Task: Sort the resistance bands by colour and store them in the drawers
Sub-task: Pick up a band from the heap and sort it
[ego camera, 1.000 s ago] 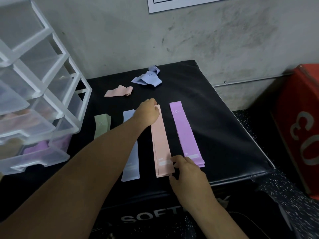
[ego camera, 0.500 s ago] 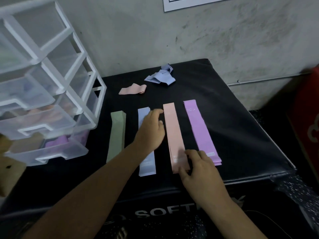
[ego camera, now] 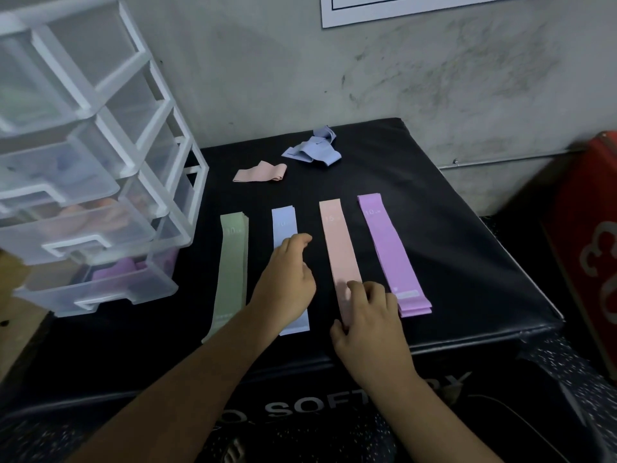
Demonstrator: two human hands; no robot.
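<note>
Four flat stacks of resistance bands lie side by side on the black padded box (ego camera: 460, 248): green (ego camera: 233, 265), blue (ego camera: 283, 222), pink (ego camera: 338, 238) and purple (ego camera: 384, 245). My left hand (ego camera: 287, 279) hovers over the middle of the blue stack, fingers loosely curled and holding nothing. My right hand (ego camera: 367, 315) covers the near end of the pink stack, with fingers on top and the thumb at its left edge, pinching it. A loose pink band (ego camera: 260, 172) and crumpled blue bands (ego camera: 314, 150) lie farther back.
A clear plastic drawer unit (ego camera: 100, 195) stands at the left, with its lower drawers pulled out. One holds pink bands and the lowest (ego camera: 110, 289) holds purple ones. A grey wall is right behind the box. A red box (ego camera: 591, 228) stands to the right.
My left hand drew back from the far end of the pink stack to above the blue stack. My right hand stayed on the pink stack's near end. The view shifted slightly.
</note>
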